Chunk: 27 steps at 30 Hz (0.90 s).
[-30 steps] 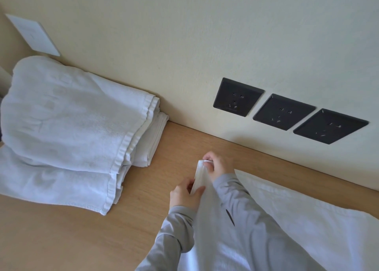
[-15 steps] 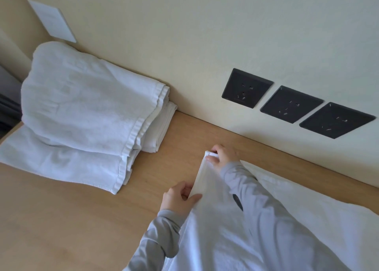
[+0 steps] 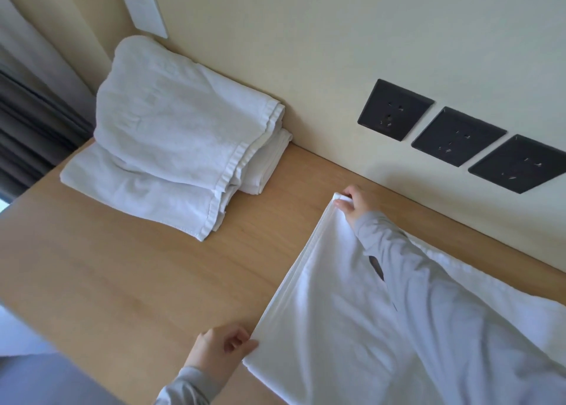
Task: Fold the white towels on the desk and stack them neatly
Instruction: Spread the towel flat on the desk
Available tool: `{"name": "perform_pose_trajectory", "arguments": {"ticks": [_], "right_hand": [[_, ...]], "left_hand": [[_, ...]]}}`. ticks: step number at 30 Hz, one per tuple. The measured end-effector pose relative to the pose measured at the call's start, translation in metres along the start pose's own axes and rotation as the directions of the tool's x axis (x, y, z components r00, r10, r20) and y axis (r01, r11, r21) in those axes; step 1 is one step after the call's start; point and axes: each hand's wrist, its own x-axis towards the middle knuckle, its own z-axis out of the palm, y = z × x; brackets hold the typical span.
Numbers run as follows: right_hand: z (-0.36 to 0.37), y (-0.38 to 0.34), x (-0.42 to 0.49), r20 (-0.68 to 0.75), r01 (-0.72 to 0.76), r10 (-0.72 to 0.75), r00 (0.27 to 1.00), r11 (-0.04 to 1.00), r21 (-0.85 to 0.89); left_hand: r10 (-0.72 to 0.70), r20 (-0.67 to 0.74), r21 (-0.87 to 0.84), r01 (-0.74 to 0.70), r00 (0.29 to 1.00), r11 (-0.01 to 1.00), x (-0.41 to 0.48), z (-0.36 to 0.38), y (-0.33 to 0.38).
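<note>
While the wooden desk [image 3: 122,270] spreads pale and smooth beneath everything, a white towel [image 3: 330,312] lies flat across its right part, its left edge doubled and pulled straight. A heap of loosely folded, nubbly white towels [image 3: 171,141] sits well apart at the back left against the cream wall [image 3: 306,37]. The right arm, in a grey sleeve [image 3: 444,312], reaches across the towel; the right hand [image 3: 355,204] pinches its far corner. The left hand [image 3: 220,348] grips the near corner, fingers curled. Three dark square sockets [image 3: 395,109] line the wall.
</note>
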Motion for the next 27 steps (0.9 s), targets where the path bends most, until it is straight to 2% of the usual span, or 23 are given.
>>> {"name": "perform_pose_trajectory", "arguments": {"ticks": [6, 11, 14, 16, 18, 23, 25, 27], "right_hand": [[0.013, -0.006, -0.003, -0.003, -0.013, 0.013, 1.0, 1.0, -0.006], [0.016, -0.003, -0.004, 0.011, 0.01, -0.01, 1.0, 0.997, -0.077], [0.016, -0.003, -0.005, 0.012, 0.023, -0.022, 1.0, 0.997, -0.068], [0.012, -0.002, -0.006, 0.012, 0.029, -0.028, 1.0, 0.998, -0.056], [0.007, -0.003, -0.006, 0.0, 0.033, -0.033, 0.999, 0.999, -0.04], [0.003, -0.003, -0.009, -0.062, 0.067, -0.067, 0.996, 0.998, -0.005], [-0.003, -0.002, -0.012, -0.099, 0.08, -0.077, 0.992, 0.996, 0.026], [-0.014, 0.0, -0.016, -0.167, 0.092, -0.081, 0.983, 0.994, 0.056]], "left_hand": [[0.053, 0.03, 0.162, -0.057, 0.998, 0.985, -0.008, 0.007, -0.011], [0.155, -0.074, 0.153, -0.143, 0.985, 0.978, -0.012, 0.009, -0.024], [0.159, -0.16, 0.158, -0.134, 0.974, 0.978, -0.012, 0.014, -0.019], [0.148, -0.198, 0.122, -0.125, 0.969, 0.985, -0.013, 0.017, -0.017], [0.119, -0.178, 0.11, -0.101, 0.977, 0.989, -0.013, 0.019, -0.015], [-0.071, -0.193, 0.024, 0.077, 0.979, 0.997, -0.018, 0.026, -0.009], [-0.113, -0.176, 0.017, 0.118, 0.978, 0.993, -0.018, 0.023, -0.008], [-0.124, -0.146, -0.065, 0.115, 0.981, 0.991, -0.017, 0.016, -0.005]]}}
